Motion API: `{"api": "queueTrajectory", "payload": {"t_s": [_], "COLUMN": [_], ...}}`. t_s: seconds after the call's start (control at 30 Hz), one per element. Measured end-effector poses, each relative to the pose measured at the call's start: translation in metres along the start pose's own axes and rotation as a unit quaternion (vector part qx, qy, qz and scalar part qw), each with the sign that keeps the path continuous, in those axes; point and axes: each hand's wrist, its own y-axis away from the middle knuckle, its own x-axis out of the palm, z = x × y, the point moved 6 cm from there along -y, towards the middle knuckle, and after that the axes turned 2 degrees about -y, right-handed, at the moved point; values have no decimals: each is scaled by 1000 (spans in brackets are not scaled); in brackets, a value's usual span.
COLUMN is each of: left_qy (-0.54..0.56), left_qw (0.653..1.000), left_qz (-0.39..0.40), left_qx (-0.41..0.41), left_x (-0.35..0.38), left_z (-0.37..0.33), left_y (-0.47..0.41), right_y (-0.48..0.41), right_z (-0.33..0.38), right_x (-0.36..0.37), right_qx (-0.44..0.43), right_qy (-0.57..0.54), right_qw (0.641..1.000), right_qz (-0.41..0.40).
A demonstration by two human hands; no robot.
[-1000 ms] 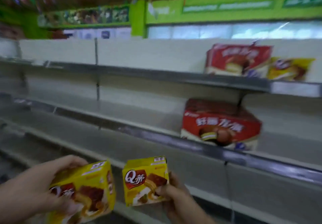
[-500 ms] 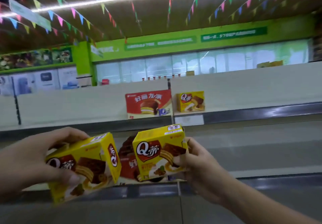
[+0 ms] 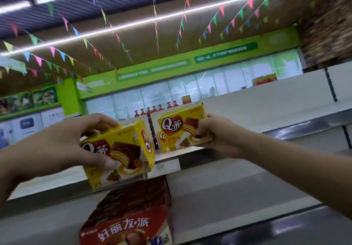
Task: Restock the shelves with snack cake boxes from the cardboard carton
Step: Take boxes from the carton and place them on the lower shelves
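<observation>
Two yellow cardboard snack cake boxes, each printed with a red "Q" emblem and a layered chocolate cake, are held up in front of the shelving. The left yellow box (image 3: pixel 118 155) is tilted, its right end turned toward the camera, and the left hand (image 3: pixel 62 145) grips it with fingers curled over the top and the thumb pressed across the front face. The right yellow box (image 3: pixel 181 128) is higher and further back, at the level of the pale grey upper shelf (image 3: pixel 266 115). The right hand (image 3: pixel 219 132) pinches its right end, thumb on the front. Whether its bottom edge rests on the shelf cannot be told. A third yellow box (image 3: pixel 163 141) stands on that shelf, mostly hidden behind the right one and just beside a dark upright post (image 3: pixel 152 130). Below the left box, a larger red cardboard box (image 3: pixel 131 220) with a brown top and white characters on its front lies on the pale grey lower shelf (image 3: pixel 228 187). Beyond the shelving runs a bright green wall band (image 3: pixel 209 61) with signs. Overhead hang strings of coloured triangular flags (image 3: pixel 219 19) and long white light strips (image 3: pixel 133 23) under a dark ceiling.
</observation>
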Motion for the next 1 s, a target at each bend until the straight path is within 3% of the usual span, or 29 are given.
{"api": "queueTrajectory", "payload": {"t_s": [0.37, 0.67, 0.8, 1.0], "left_qy": [25, -4, -13, -26], "left_qw": [998, 996, 996, 996], "left_qz": [30, 43, 44, 51], "left_qx": [-56, -75, -75, -64], "left_x": [23, 44, 58, 76], "left_z": [-19, -14, -16, -18], "left_y": [-69, -102, -113, -130], "right_y": [-92, -117, -118, -125], "right_z": [-14, -49, -52, -53], "right_x": [-33, -24, -28, -41], "right_qx": [95, 177, 166, 106], "right_qy": [180, 193, 200, 342], "right_qw": [979, 965, 966, 933], "right_qz": [-25, 9, 10, -32]}}
